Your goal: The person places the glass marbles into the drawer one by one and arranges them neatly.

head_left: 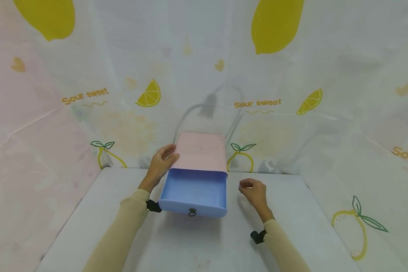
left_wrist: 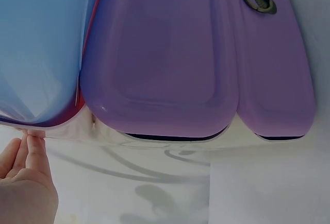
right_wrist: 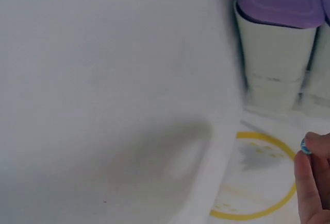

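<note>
A small drawer cabinet [head_left: 200, 151] with a pink top stands by the back wall. Its blue upper drawer [head_left: 193, 189] is pulled out toward me, with a bronze ring pull on the front and nothing visible inside. My left hand [head_left: 161, 162] rests against the cabinet's left side, fingers fairly straight. Two purple drawers [left_wrist: 165, 54] below are closed, as the left wrist view shows. To the right of the open drawer, my right hand [head_left: 255, 192] is held above the table. Between thumb and finger it pinches a small, round blue-and-white piece [right_wrist: 306, 146], whose kind I cannot tell.
The cabinet stands on a white table [head_left: 278, 211]. Behind and at the sides hangs a lemon-patterned cloth [head_left: 197, 75], close to the cabinet's back. Black wrist mounts [head_left: 257, 237] sit on both forearms; the left one is next to the drawer's front corner.
</note>
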`<state>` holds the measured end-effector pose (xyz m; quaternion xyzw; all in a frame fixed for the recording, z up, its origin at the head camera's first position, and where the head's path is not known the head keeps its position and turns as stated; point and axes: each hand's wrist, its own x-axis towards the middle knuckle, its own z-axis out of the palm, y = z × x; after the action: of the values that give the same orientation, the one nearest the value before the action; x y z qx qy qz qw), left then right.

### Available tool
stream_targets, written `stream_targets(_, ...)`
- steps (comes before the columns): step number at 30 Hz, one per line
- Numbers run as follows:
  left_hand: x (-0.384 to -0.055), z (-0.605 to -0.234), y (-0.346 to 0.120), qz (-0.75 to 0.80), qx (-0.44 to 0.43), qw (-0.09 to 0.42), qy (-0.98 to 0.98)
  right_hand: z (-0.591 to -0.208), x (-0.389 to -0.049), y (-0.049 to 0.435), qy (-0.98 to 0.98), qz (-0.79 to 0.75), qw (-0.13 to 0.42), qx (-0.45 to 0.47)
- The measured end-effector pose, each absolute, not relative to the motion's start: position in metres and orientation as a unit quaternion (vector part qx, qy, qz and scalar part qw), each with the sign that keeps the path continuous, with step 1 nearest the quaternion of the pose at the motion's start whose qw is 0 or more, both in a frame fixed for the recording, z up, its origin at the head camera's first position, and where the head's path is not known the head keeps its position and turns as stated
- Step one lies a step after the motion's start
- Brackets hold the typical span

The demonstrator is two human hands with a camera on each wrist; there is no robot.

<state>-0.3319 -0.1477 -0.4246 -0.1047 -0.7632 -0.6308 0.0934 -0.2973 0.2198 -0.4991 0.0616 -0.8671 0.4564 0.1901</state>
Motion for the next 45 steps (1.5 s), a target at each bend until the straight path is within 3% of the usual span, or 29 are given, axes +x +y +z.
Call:
stream_targets(8, -0.331, -0.425, -0.148, -0.636, -0.103, 0.092, -0.759, -0.469, -0.287, 0.205, -0.83, 0.504, 0.22, 0.09)
stream_targets(23, -0.333, -0.428, -0.148, -0.636, -0.108, 0.094, -0.758, -0.394, -0.243, 0.168, -0.788, 0.555, 0.215, 0.158)
stream_targets(41, -0.336, -0.428, -0.149, -0.658, -0.124, 0.093, -0.737, -0.374, -0.221, 0.139, -0.748, 0.588, 0.196, 0.239)
stream_targets(45, -0.324, -0.413, -0.148, -0.655, -0.12, 0.081, -0.741, -0.378, -0.218, 0.132, -0.749, 0.579, 0.185, 0.262)
